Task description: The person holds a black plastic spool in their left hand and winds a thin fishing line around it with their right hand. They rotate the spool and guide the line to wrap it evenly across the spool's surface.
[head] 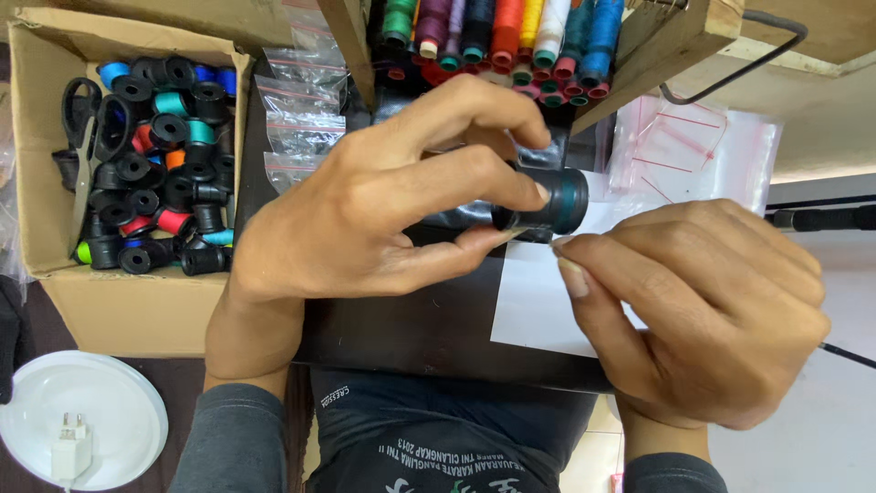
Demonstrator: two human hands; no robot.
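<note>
My left hand (383, 201) grips a small black spool wound with dark teal thread (552, 203), holding it sideways above a dark table (411, 329). My right hand (703, 310) sits just right of the spool, thumb and forefinger pinched together at its lower edge; whether they hold a thread end is too fine to tell. A white sheet of paper (534, 306) lies under both hands.
A cardboard box (119, 306) at the left holds several black spools with coloured thread and black scissors (82, 137). Small clear zip bags (301, 110) lie beside it. A wooden rack of coloured thread spools (497, 36) stands behind. A white lid (87, 415) carries a charger plug.
</note>
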